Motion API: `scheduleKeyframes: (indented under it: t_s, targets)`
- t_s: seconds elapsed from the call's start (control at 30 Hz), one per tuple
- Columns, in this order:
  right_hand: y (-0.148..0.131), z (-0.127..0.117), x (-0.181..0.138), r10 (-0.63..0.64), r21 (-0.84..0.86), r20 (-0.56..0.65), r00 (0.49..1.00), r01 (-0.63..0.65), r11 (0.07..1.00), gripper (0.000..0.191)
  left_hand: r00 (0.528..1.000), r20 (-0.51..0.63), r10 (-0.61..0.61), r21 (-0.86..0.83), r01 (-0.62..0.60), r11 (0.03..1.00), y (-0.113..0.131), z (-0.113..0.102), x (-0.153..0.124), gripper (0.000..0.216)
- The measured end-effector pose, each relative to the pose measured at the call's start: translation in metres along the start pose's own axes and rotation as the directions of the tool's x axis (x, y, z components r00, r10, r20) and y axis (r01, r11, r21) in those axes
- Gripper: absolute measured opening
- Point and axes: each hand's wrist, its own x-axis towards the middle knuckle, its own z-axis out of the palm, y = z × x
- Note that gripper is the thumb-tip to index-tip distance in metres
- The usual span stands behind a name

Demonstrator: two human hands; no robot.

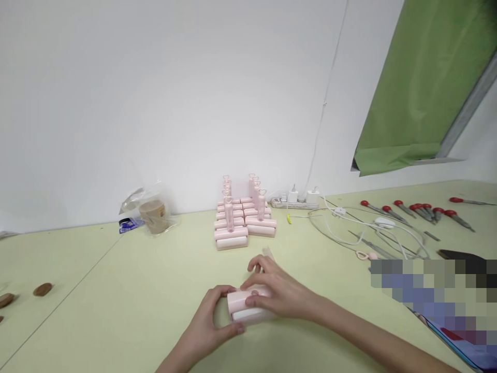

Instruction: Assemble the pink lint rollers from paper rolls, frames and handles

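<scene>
A pink lint roller (237, 301) with a white roll along its front lies near the table's front, between my two hands. My left hand (207, 321) grips its left end, thumb at the front lower edge and fingers at the back. From above, my right hand (279, 290) is curled over its right part, thumb on the pink top, hiding that end. A pale translucent piece (267, 253) sticks up behind my right fingers; I cannot tell whether it is joined to the roller. Beyond my hands, two rows of similar lint rollers (231, 235) lie with handles pointing up.
A power strip (295, 204) stands against the wall, with white cables (341, 238) trailing right. Several red-ended tools (419, 209) lie farther right. A cup in a plastic bag (155, 215) stands back left; brown pieces (42, 289) lie at far left.
</scene>
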Motion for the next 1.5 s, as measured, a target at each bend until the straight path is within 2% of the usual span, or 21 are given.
scheduleKeyframes:
  t_s: [0.07,0.13,0.2,0.23,0.3,0.4,0.57,0.67,0.77,0.97,1.13,1.27,1.37,1.5]
  targets:
    - [0.013,-0.007,0.008,0.147,-0.027,-0.107,0.983,-0.151,0.988,0.028,1.0,0.0,-0.01,0.008,0.01,1.0,0.003,-0.001,-0.001,0.047]
    - [0.031,-0.013,0.017,0.328,-0.041,-0.198,0.924,-0.342,0.939,0.03,1.0,0.015,-0.002,0.013,0.002,1.0,0.006,-0.002,-0.003,0.047]
    - [0.049,-0.016,0.023,0.426,-0.044,-0.194,0.884,-0.442,0.896,0.03,1.0,0.025,0.009,0.015,-0.009,1.0,0.009,-0.003,-0.004,0.046]
    - [0.056,-0.016,0.025,0.442,-0.034,-0.168,0.881,-0.453,0.891,0.03,1.0,0.022,0.007,0.017,-0.007,1.0,0.009,-0.004,-0.004,0.045]
    - [0.061,-0.018,0.024,0.444,0.016,-0.115,0.888,-0.446,0.895,0.032,1.0,0.02,0.006,0.017,-0.007,1.0,0.009,-0.004,-0.005,0.046]
    - [0.049,-0.027,0.017,0.366,0.137,-0.059,0.929,-0.356,0.925,0.029,0.999,0.028,0.036,0.016,-0.036,0.999,0.004,-0.003,-0.004,0.046]
    - [0.006,-0.037,0.008,0.12,0.357,-0.093,0.988,-0.079,0.931,0.019,0.997,0.034,0.064,0.04,-0.066,0.997,-0.005,-0.001,-0.002,0.046]
    - [-0.009,-0.031,0.005,0.004,0.358,-0.073,0.997,0.022,0.934,0.011,0.997,0.038,0.07,0.046,-0.072,0.996,-0.005,-0.001,-0.001,0.047]
    - [-0.016,-0.025,0.003,-0.009,0.325,-0.024,1.0,0.016,0.946,0.006,0.997,0.038,0.069,0.04,-0.071,0.997,-0.005,-0.001,-0.001,0.048]
    - [-0.028,-0.029,0.004,0.053,0.245,0.108,0.993,-0.078,0.966,0.011,1.0,0.004,0.03,0.023,-0.03,0.999,0.001,0.001,-0.003,0.047]
    - [-0.039,-0.022,0.004,0.082,0.025,0.067,0.994,-0.083,0.996,0.012,0.99,-0.104,-0.098,0.049,0.104,0.993,0.016,0.016,-0.014,0.04]
    - [-0.04,-0.019,0.0,0.091,0.055,0.064,0.994,-0.094,0.994,0.015,0.958,-0.231,-0.173,0.129,0.206,0.97,0.023,0.036,-0.024,0.039]
    - [-0.036,-0.022,-0.003,0.107,0.137,0.09,0.99,-0.118,0.983,0.016,0.938,-0.32,-0.131,0.268,0.222,0.937,0.024,0.047,-0.027,0.046]
    - [-0.033,-0.025,-0.007,0.128,0.219,0.086,0.988,-0.144,0.965,0.016,0.897,-0.436,0.074,0.5,0.173,0.848,0.027,0.057,-0.027,0.053]
